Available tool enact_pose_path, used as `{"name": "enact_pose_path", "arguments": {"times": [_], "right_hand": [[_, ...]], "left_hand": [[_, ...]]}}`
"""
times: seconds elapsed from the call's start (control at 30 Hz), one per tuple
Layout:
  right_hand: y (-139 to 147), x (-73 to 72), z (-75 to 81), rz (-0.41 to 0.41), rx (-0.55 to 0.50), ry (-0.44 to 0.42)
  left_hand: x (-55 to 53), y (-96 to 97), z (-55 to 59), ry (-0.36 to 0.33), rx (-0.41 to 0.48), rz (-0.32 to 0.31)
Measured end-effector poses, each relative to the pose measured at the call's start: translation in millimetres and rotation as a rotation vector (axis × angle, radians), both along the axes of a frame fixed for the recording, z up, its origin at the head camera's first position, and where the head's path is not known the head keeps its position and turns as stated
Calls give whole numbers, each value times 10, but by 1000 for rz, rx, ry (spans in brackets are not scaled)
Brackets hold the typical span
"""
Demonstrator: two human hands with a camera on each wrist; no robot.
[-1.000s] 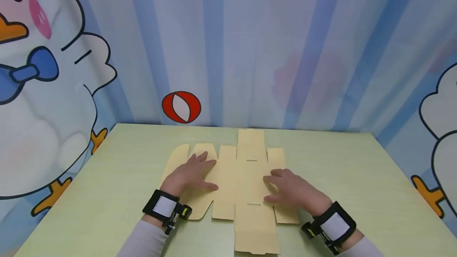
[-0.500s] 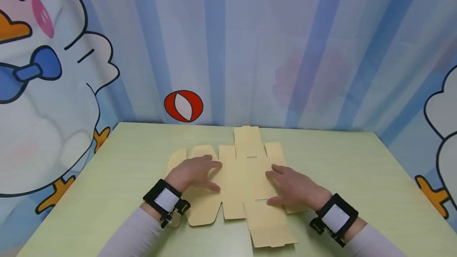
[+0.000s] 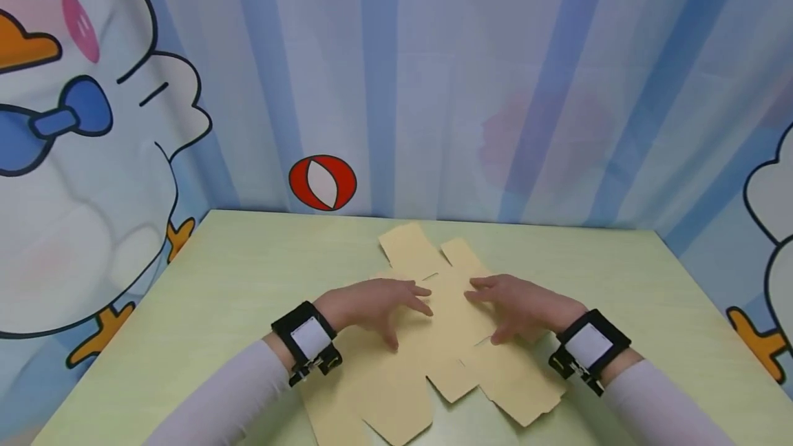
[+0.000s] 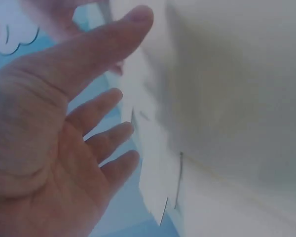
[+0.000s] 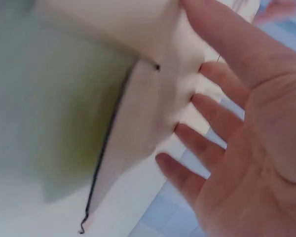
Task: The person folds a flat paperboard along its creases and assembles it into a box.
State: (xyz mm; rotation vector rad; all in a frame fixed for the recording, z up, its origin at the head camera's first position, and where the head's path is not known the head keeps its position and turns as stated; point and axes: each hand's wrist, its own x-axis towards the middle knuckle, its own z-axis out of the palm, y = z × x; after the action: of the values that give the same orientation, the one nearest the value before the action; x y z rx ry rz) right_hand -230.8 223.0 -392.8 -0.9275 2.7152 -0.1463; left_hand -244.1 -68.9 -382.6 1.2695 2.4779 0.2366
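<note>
An unfolded cardboard box blank (image 3: 452, 315), pale tan with several flaps and short slits, lies flat and turned askew on the table in the head view. My left hand (image 3: 378, 305) reaches over its left part, fingers spread and pointing right. On the other side, my right hand (image 3: 523, 305) has its fingertips on the right part of the blank. In the left wrist view the left hand (image 4: 64, 133) shows loosely extended fingers beside the cardboard (image 4: 158, 163). The right wrist view has the right hand's fingertips (image 5: 185, 126) at the cardboard's surface (image 5: 148, 108).
A light green table (image 3: 260, 246) carries the blank. Behind it hangs a blue striped curtain (image 3: 434, 88) printed with a white duck (image 3: 80, 226) and a red ball (image 3: 322, 182). Each wrist wears a black strap with a small camera (image 3: 328, 358).
The cardboard blank has turned counter-clockwise, its near end swinging right and its far end left. My left hand has moved right, closer to the right hand, which has stayed near its place.
</note>
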Motion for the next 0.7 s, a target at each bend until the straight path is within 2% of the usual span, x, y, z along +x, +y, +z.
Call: {"name": "enact_pose_path", "arguments": {"times": [0.1, 0.23, 0.3, 0.5, 0.7], "right_hand": [[19, -95, 30, 68, 29, 26], [21, -192, 59, 83, 37, 37], [32, -215, 62, 67, 33, 48], [99, -207, 31, 56, -38, 143], [143, -139, 38, 9, -109, 197]], "left_hand": [[24, 31, -64, -41, -53, -31], [46, 21, -119, -119, -62, -21], [52, 12, -132, -135, -58, -12], [82, 10, -161, -112, -45, 27], [165, 50, -205, -77, -34, 120]]}}
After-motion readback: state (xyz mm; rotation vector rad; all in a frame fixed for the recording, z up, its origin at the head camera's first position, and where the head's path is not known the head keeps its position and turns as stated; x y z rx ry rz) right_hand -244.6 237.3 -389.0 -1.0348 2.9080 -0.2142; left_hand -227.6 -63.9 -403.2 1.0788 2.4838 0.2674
